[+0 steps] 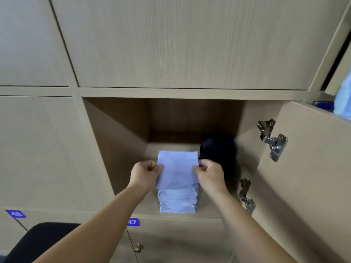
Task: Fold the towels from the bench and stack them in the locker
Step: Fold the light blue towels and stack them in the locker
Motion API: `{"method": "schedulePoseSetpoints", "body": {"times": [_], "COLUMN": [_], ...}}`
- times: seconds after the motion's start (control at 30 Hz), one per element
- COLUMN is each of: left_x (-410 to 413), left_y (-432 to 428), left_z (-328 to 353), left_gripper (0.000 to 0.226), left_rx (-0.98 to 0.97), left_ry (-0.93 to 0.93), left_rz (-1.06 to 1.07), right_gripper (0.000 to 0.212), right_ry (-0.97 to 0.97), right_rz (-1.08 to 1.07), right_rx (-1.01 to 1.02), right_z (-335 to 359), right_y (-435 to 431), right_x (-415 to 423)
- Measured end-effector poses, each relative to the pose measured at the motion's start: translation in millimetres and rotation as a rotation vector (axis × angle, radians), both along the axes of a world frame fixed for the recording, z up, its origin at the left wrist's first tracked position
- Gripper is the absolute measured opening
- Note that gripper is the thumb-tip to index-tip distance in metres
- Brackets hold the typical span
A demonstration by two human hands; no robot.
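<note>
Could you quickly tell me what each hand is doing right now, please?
Left hand: pinching the left edge of the folded pale blue cloth towel.
Right hand: pinching the same towel's right edge.

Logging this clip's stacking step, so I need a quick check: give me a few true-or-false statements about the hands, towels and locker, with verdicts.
1. The left hand and right hand both grip the top towel. True.
2. The locker door is closed. False: the door stands open on the right.
3. A dark bundle lies right of the towel stack. True.
4. The stacked towels are red. False: they are pale blue.
</note>
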State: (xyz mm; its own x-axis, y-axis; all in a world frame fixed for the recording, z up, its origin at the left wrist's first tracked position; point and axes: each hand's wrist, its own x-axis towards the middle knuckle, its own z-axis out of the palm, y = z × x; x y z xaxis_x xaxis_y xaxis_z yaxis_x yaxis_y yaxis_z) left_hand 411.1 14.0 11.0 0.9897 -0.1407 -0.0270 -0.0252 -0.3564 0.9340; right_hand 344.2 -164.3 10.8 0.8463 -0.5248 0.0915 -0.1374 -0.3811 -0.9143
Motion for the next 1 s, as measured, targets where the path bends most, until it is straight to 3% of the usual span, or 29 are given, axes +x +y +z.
{"method": "schedulePoseSetpoints", "body": {"times": [0.5,0.63,0.73,0.87,1.0], "left_x": [38.9,33.1,28.6,27.3,29.6], "left_y": [-17.5,-16.2,-14.2,-17.3,-17.0], "left_z": [-32.4,-31.0,-23.0,-16.6,-32.1], "left_gripper": [0.012,0.004,0.029,0.046,0.058], "left_rx": [0.002,0.086,0.17,0.333,0.48], "left_ry": [0.058,-0.017,-0.141,-0.312,-0.301], "left_rz": [0.027,0.017,0.007,-0.231,-0.441], "right_gripper": [0.006,0.009,0.025,0.047,0.057], "right_ry": [0.033,0.028,-0.052,0.001,0.114], "right_rz": [-0.016,-0.03,-0.027,0.243,0.355], "right_rx": [0.089,-0.041,-0.259,-0.459,-0.425], "right_z": [-33.7,-31.4,-24.5,-16.5,-32.6], "right_y": [-20.2,-20.1,-22.4,-19.1,-20.6], "right_x": [32.1,28.2,24.7,27.6,28.4]}}
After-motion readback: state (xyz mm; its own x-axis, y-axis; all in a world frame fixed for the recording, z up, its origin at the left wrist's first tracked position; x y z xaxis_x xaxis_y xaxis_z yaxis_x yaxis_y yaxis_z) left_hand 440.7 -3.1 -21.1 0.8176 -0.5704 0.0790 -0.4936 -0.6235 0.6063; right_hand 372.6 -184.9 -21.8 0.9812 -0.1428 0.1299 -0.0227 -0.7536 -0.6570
